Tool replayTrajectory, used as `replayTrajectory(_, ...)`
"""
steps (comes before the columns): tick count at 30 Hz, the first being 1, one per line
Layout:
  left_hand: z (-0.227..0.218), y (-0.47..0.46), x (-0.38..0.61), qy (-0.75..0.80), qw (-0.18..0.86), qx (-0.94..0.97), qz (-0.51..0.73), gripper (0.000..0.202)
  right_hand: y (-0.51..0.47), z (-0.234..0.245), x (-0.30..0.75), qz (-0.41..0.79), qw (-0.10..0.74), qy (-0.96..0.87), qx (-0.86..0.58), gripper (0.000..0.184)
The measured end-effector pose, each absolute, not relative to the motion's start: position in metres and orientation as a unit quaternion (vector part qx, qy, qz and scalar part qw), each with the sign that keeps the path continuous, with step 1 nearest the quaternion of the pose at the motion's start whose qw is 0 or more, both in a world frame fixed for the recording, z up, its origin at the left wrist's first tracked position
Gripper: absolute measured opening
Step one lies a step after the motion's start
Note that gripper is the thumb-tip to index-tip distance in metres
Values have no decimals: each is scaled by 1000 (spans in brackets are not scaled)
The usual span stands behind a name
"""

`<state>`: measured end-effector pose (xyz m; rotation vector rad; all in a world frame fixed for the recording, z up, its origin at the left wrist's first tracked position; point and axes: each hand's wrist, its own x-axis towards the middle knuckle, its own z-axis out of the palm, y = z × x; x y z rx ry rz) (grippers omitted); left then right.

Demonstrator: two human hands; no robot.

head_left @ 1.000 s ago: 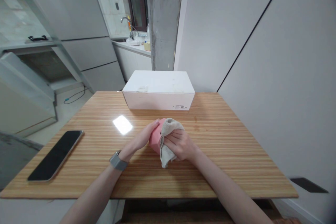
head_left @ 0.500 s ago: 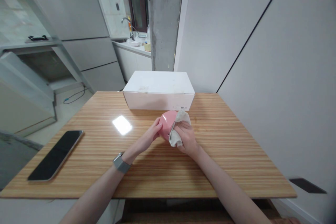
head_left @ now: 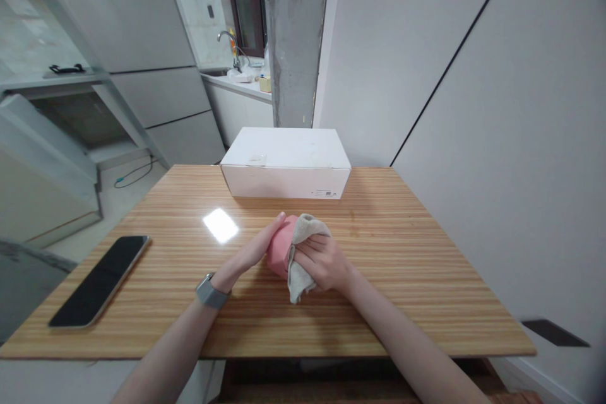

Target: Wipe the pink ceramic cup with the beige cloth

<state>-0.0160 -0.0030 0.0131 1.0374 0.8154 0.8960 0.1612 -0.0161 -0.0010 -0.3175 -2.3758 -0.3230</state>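
A glossy pink bowl (head_left: pixel 279 252) is tilted on its side above the middle of the table, its rim turned toward the right. Against its left wall lies my left hand (head_left: pixel 255 249), fingers together and supporting it; a grey-banded watch (head_left: pixel 211 291) is on that wrist. My right hand (head_left: pixel 328 265) grips a light grey-beige cloth (head_left: pixel 298 281) and presses it on the bowl's right side, over the opening. The cloth drapes down past the rim and hides the bowl's inside. Whether the bowl touches the table, I cannot tell.
Behind the bowl sits a long white box (head_left: pixel 286 180) on the wood-striped table (head_left: pixel 402 252). A dark-screened phone (head_left: pixel 101 281) lies at the table's left. Farther off are a sink tap (head_left: pixel 230 44) and cabinets. A white panelled wall (head_left: pixel 497 158) borders the right side.
Both hands have come nearer and slightly left with the bowl. The cloth has shifted lower across the opening, and the left fingers have straightened along the bowl's side.
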Motion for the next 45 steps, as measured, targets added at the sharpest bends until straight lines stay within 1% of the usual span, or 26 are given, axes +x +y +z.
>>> replayTrajectory(4, -1, 4, -17, 381, 684, 463, 416, 40, -13, -4, 164, -93, 370, -913, -143, 36)
replayTrajectory(7, -6, 4, -16, 389, 662, 476, 428, 43, -11, -2, 165, -68, 386, -903, -176, 36)
replayTrajectory(9, -3, 0, -16, 383, 659, 490, 423, 47, -10, 0, 168, -45, 395, -894, -206, 37)
replayTrajectory(13, 7, -10, -15, 351, 685, 502, 394, 53, -8, 3, 173, -3, 416, -878, -238, 41)
replayTrajectory(20, 13, -14, -14, 316, 694, 511, 396, 49, -6, -1, 178, 43, 454, -851, -262, 39)
replayTrajectory(23, 10, -11, -11, 295, 718, 475, 414, 45, -5, -1, 179, 14, 457, -851, -257, 43)
replayTrajectory(26, 7, -7, -9, 308, 716, 422, 463, 27, -8, 2, 176, -59, 434, -875, -207, 45)
replayTrajectory(27, 8, -6, -9, 317, 709, 408, 479, 28, -10, 2, 174, -85, 421, -884, -187, 43)
replayTrajectory(29, 11, -7, -10, 332, 702, 395, 492, 37, -15, 4, 168, -129, 392, -898, -150, 36)
replayTrajectory(31, 18, -9, -11, 344, 702, 406, 474, 40, -19, 5, 162, -156, 373, -907, -121, 30)
replayTrajectory(33, 24, -10, -13, 353, 700, 449, 429, 42, -22, 5, 158, -170, 367, -909, -106, 28)
replayTrajectory(36, 28, -8, -13, 357, 663, 543, 372, 47, -21, 4, 158, -169, 367, -908, -108, 29)
replayTrajectory(38, 26, -6, -14, 359, 630, 587, 360, 49, -19, 2, 160, -157, 366, -910, -112, 31)
replayTrajectory(42, 17, -1, -15, 379, 599, 607, 361, 52, -15, 0, 163, -111, 370, -913, -132, 36)
replayTrajectory(45, 12, -1, -16, 426, 549, 612, 377, 52, -13, 1, 164, -63, 387, -903, -176, 34)
